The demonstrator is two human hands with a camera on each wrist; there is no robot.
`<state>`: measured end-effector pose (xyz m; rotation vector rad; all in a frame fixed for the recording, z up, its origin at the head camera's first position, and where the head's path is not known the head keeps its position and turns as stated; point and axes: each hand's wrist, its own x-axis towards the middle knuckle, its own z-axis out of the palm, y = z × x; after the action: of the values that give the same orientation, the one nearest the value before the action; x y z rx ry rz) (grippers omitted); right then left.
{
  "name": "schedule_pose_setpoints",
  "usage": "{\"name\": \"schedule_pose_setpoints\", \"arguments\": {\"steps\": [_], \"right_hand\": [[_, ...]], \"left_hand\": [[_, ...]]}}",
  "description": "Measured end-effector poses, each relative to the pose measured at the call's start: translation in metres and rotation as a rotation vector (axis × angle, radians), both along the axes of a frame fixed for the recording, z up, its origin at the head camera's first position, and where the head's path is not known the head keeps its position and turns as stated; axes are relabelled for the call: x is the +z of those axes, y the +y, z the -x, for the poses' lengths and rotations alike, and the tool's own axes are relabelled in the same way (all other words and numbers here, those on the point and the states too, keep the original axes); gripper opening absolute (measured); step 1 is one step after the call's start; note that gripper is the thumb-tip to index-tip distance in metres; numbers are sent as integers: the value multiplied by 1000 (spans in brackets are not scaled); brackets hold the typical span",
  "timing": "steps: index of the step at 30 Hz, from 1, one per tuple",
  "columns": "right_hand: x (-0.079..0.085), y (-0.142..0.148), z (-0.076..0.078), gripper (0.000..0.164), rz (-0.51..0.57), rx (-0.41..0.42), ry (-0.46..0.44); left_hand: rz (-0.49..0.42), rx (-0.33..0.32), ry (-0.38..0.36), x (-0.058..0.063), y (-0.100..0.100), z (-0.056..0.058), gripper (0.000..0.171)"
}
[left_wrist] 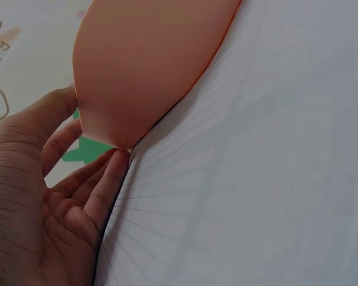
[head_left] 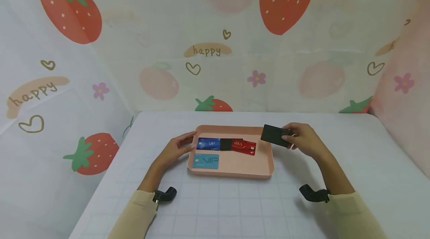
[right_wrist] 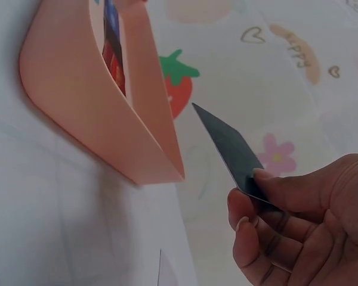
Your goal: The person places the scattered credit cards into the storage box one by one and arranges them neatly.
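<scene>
My right hand pinches a black card between thumb and fingers, raised above the tray's right end. In the right wrist view the same card is tilted and seen almost edge-on. A pink tray lies on the table, and my left hand holds its left end with thumb and fingertips at the wall and corner. Inside, a blue VIP card, a black card and a red VIP card overlap in a row. Below the blue one lies a light blue VIP card.
The tray stands on a white table with a faint grid pattern. Behind it and on both sides hang sheets printed with strawberries, hearts and flowers. Black bands with a protruding part are worn on both wrists.
</scene>
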<state>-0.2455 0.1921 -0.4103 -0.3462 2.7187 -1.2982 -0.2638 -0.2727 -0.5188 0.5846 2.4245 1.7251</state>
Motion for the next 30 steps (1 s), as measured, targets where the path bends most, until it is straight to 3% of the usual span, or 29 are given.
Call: {"name": "schedule_pose_setpoints", "arguments": {"steps": [8, 30], "right_hand": [[2, -15, -1, 31, -13, 27, -9], [-13, -57, -1, 30, -55, 127, -16]], "left_hand": [[5, -3, 0, 0, 0, 2, 58], [36, 7, 11, 1, 0, 0, 59]]}}
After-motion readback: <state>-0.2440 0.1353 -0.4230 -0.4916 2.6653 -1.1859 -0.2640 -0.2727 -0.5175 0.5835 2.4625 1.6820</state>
